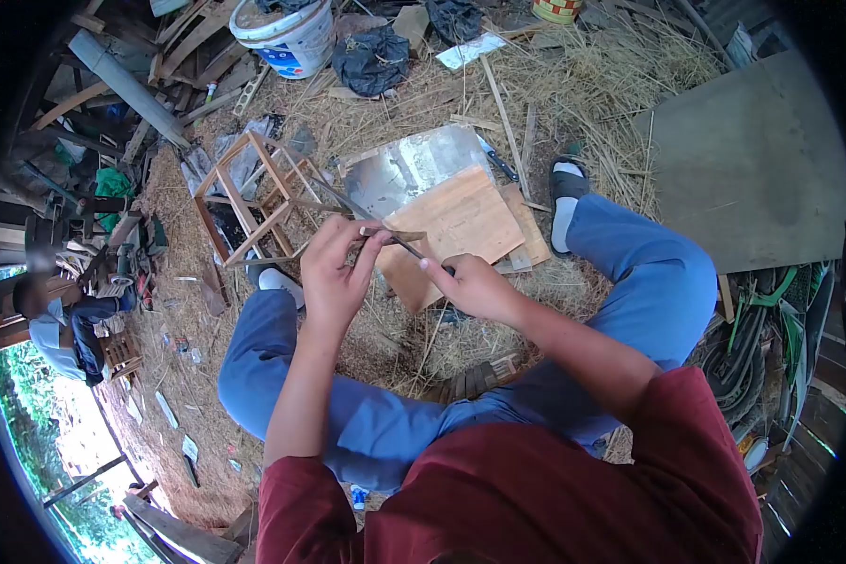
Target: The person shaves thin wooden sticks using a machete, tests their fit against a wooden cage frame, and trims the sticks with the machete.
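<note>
left fingers (365, 258) pinch a short wood strip (412, 236) toward three o'clock; right fingers (439, 274), closed round a long blade (408, 247), aim it across toward ten.

one held blade (407, 246), one held stick (413, 236), one frame (262, 228), one white bucket (289, 42)

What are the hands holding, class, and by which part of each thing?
The left hand pinches a stick near one end; the right hand grips what looks like a knife, apparently by its mostly hidden handle.
</note>
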`<state>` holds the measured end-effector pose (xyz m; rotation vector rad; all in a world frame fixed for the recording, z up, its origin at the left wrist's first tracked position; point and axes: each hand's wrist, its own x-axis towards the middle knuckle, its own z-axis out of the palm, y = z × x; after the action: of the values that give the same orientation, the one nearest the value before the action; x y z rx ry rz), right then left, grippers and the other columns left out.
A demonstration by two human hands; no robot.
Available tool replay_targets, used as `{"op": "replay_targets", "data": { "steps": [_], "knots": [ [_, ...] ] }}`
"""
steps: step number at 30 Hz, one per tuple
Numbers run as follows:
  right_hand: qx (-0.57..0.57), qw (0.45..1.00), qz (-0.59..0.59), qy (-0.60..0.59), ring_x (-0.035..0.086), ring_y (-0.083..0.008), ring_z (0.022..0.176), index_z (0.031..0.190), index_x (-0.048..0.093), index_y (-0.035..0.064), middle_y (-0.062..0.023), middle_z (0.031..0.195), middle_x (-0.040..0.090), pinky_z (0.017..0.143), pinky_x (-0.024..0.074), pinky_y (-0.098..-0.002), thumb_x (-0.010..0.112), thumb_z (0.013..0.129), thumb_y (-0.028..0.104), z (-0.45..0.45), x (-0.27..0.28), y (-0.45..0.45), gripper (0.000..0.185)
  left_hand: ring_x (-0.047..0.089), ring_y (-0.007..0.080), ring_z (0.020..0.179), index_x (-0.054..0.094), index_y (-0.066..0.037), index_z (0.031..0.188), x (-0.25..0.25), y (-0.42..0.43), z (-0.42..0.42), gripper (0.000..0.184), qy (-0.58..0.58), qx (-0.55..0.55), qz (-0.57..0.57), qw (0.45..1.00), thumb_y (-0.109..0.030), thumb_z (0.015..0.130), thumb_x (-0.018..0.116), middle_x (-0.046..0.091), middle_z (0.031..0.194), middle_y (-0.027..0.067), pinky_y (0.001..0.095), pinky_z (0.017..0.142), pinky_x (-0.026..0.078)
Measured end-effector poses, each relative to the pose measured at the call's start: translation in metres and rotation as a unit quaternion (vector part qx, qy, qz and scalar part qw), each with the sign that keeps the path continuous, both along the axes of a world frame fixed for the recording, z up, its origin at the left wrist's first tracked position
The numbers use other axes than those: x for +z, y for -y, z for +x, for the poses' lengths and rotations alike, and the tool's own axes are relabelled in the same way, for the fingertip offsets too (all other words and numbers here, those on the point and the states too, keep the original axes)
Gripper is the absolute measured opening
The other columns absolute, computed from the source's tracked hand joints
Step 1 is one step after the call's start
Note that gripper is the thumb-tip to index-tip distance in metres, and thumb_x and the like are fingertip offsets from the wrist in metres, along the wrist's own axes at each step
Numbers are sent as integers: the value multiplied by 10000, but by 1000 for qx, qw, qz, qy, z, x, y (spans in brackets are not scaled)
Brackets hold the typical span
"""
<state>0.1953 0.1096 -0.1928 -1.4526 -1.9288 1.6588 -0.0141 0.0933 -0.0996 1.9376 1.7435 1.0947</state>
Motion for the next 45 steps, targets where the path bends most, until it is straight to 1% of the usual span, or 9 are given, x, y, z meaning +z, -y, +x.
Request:
{"op": "replay_targets", "data": {
  "steps": [8,10,13,17,20,33,35,41,45],
  "knots": [
    [13,999,-47,-20,559,-244,440,733,644,-49,-137,528,567,473,439,-420,497,1023,596,7,-2,-7,722,614,192,636,749,-3,988,2,-8,7,117,3,-12,9,1000,-80,902,764,589,730,100,297,601,475],
    [-28,877,-450,-165,445,-139,406,666,527,57,-15,515,456,403,377,-322,431,1058,596,11,14,-9,674,594,176,620,752,-6,985,-7,-6,2,110,13,-6,6,1000,-76,900,763,570,698,89,289,590,458],
    [1,939,-308,-156,388,-91,390,672,449,126,42,534,395,371,339,-266,390,1055,633,3,3,18,638,558,146,596,758,-10,976,-3,3,3,98,15,15,-2,1000,-67,897,763,539,647,67,278,571,427],
    [17,999,35,-27,590,-317,501,721,620,1,-157,572,583,505,473,-429,508,1018,591,2,-17,21,670,547,119,597,761,-5,973,-9,7,1,100,37,50,14,998,-60,890,773,542,642,55,274,561,415],
    [24,996,71,57,655,-409,646,797,682,-34,-232,664,640,633,512,-488,556,995,549,6,-12,21,629,551,110,607,765,-8,984,-17,6,-8,109,23,41,52,998,-55,887,779,564,678,52,264,560,416],
    [-7,990,-14,143,699,-426,747,882,715,-37,-250,757,689,705,536,-500,511,985,611,16,-43,20,687,608,94,655,749,12,959,-30,-8,-50,102,88,173,97,976,-82,923,765,596,734,29,236,561,448],
    [-97,991,-21,95,697,-373,691,885,713,-46,-233,737,688,691,535,-469,523,987,606,17,-54,26,686,628,84,653,722,1,925,-12,-12,-47,166,304,279,22,911,-158,969,736,601,739,15,232,512,480],
    [-299,915,-239,-124,375,-101,419,738,484,125,33,572,407,401,323,-294,485,1053,554,28,-43,13,532,605,98,662,656,-49,1049,-60,-26,-81,261,453,324,68,828,-294,986,719,589,817,13,270,500,571],
    [-393,863,-281,-146,382,-129,414,786,494,116,20,585,412,406,328,-314,477,1034,600,34,-34,-6,544,607,127,849,584,-120,1122,-99,-38,-74,251,545,370,39,752,-318,1007,684,602,940,11,332,620,606]
  ]
}}
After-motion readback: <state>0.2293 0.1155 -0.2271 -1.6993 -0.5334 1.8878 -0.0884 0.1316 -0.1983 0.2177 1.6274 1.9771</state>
